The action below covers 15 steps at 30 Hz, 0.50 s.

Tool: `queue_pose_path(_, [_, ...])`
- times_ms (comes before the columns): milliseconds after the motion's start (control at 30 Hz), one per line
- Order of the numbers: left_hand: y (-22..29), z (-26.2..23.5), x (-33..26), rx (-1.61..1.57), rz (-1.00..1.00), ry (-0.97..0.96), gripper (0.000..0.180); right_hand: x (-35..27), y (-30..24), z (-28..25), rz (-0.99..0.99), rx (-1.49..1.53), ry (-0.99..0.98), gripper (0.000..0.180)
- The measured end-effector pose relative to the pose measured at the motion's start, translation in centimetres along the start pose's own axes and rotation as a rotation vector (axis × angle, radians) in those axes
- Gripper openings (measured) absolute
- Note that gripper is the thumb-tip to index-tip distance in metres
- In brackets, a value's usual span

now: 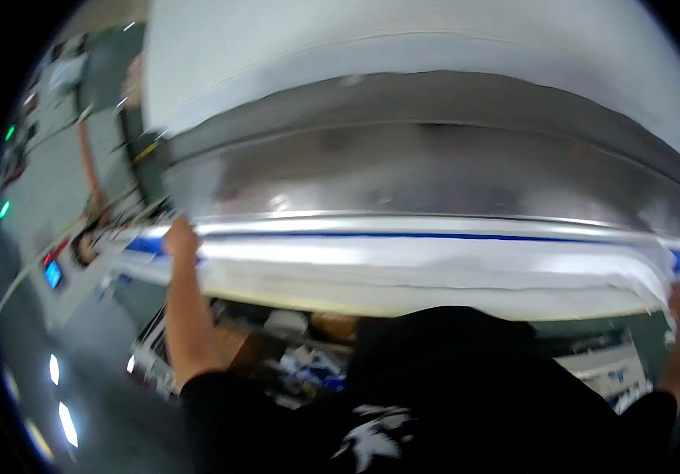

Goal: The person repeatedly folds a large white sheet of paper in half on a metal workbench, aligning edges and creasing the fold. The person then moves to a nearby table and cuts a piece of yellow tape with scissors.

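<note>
A long white sheet (403,275), cloth or film, stretches across in front of me, with a narrow blue strip (435,235) along its far edge. My left hand (182,237) is closed on the sheet's left end, where a wider blue patch (146,245) shows. Far to the right, my right hand (679,299) closes on the sheet's other end, below a second blue patch (679,259). Both hands are blurred, and their fingertips are hidden. Just beyond the sheet runs a shiny metal bar or lip (403,220) of a machine.
A broad grey metal panel (435,170) rises behind the bar, with white material (435,47) above it. Cartons and mixed items (308,367) lie below the sheet, in front of me. A small lit blue screen (54,274) and an orange post (89,162) stand at the left.
</note>
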<state>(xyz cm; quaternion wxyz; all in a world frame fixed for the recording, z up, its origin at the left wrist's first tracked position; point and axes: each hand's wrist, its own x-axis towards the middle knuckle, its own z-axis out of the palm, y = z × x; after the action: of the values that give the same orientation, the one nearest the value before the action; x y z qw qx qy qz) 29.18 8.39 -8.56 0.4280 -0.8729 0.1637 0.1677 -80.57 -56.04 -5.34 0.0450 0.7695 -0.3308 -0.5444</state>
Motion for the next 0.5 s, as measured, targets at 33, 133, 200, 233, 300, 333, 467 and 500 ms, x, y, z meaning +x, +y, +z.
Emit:
queue_pose_path(33, [-0.2,1.0,0.1,-0.037,0.179,0.148,0.03,0.4,-1.5,-1.9,0.14,0.124,-0.132,0.017])
queue_pose_path(133, [5.8,-0.5,0.1,-0.329,0.312,0.34,0.032,-0.3,-6.2,-7.5,0.18,0.195,-0.165,0.033])
queue_pose_path(200, [9.4,-4.7,-3.4,-0.354,0.309,0.325,0.032,0.1,-8.1,-10.6,0.188,0.228,-0.129,0.037])
queue_pose_path(233, [10.7,-5.3,-5.8,-0.388,0.332,0.346,0.031,-0.6,-8.3,-11.6,0.195,0.204,-0.067,0.032])
queue_pose_path(300, [12.5,-6.5,-7.3,-0.376,0.338,0.305,0.031,-0.3,-9.0,-11.7,0.195,0.188,0.006,0.029])
queue_pose_path(333, [13.2,-6.9,-7.8,-0.366,0.335,0.28,0.031,0.1,-8.9,-11.7,0.196,0.177,0.006,0.03])
queue_pose_path(467, [13.6,-7.4,-8.3,-0.421,0.409,0.33,0.031,2.2,-8.4,-11.4,0.181,0.186,-0.006,0.03])
queue_pose_path(500, [13.6,-7.4,-7.8,-0.41,0.42,0.292,0.03,2.9,-8.1,-11.0,0.182,0.16,-0.014,0.035])
